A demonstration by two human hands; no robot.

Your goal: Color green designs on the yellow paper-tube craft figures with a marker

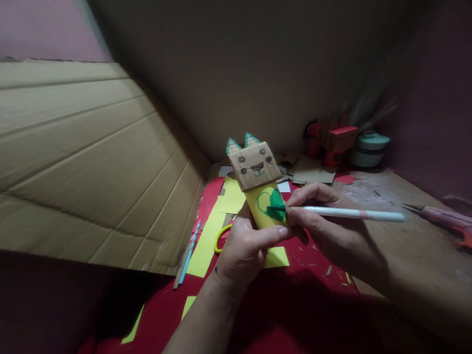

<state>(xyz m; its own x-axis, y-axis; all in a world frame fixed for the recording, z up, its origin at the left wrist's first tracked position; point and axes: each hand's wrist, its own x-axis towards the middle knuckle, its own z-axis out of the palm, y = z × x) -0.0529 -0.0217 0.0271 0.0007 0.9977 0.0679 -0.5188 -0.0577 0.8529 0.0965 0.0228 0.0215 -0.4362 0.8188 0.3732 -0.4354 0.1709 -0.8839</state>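
My left hand (pixel 245 243) grips the lower part of a cat figure, its thumb across the yellow paper body (pixel 254 204). The figure's brown cardboard head (pixel 256 167) bears drawn eyes, nose and mouth, and two pointed ears edged in green. On the body is a green heart (pixel 276 201); its right half is coloured in, while the left half is only an outline. My right hand (pixel 324 221) pinches a white felt-tip pen (pixel 350 213), whose dark green tip rests on the heart. Part of the figure's lower end is hidden behind my left hand.
Yellow scissors handle (pixel 218 241), a blue pencil (pixel 190 253) and yellow paper strips (pixel 202 246) lie on the red cloth (pixel 295 295). A large cardboard sheet (pixel 92 162) stands at left. Toward the right are a red figure (pixel 341 140), a lidded pot (pixel 369 149) and a pointed tool (pixel 438 216).
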